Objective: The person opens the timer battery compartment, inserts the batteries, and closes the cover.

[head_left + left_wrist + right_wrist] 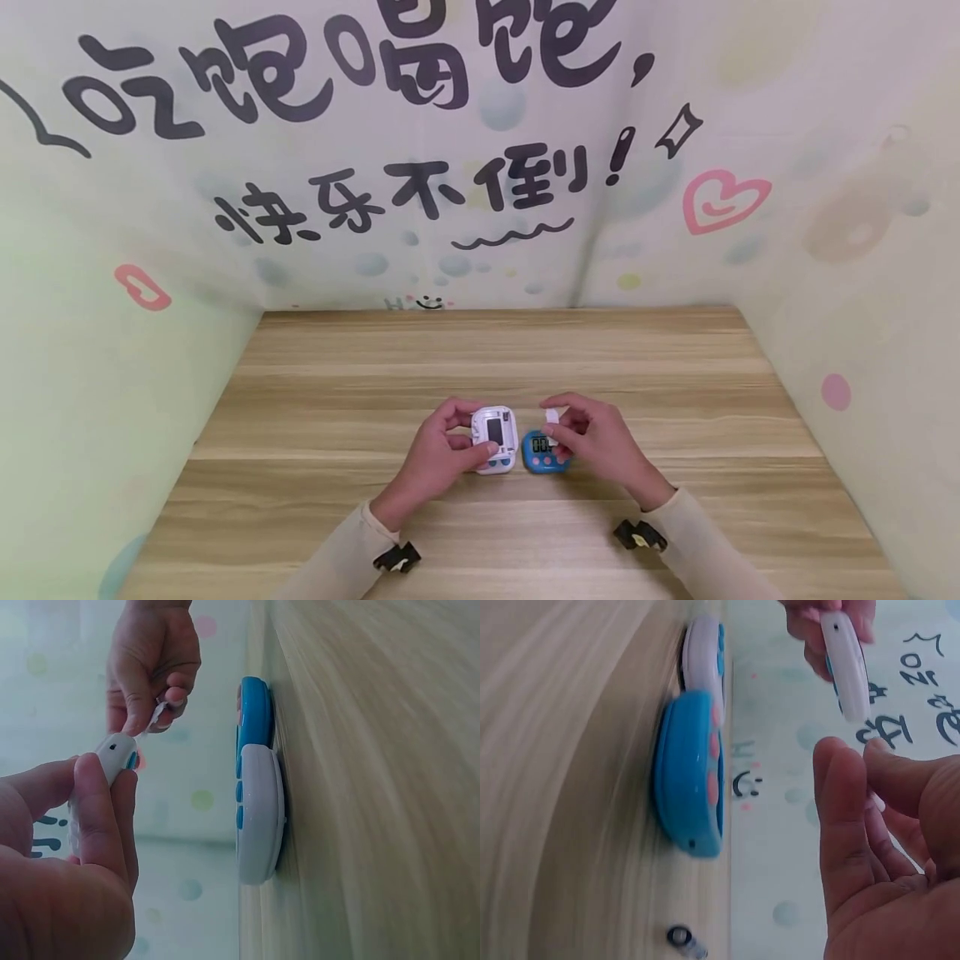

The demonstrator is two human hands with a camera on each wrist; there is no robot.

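My left hand (442, 446) holds a white timer (481, 435) above the table, thumb on the side facing up. That side has a dark rectangle and a slot along its right edge. In the left wrist view, a blue part (133, 760) shows on its underside. Just to the right, my right hand (600, 433) pinches a small white piece (552, 416) between thumb and fingers. Fingers mostly hide that piece in the right wrist view. Below the hands, a blue timer (536, 464) with pink buttons lies on the table beside another white timer (259, 817) with blue buttons.
A small cylinder (686, 941) with a dark end, resembling a battery, lies on the wood-grain table (337, 358) near the blue timer. Printed walls (450, 275) enclose the table at the back and both sides.
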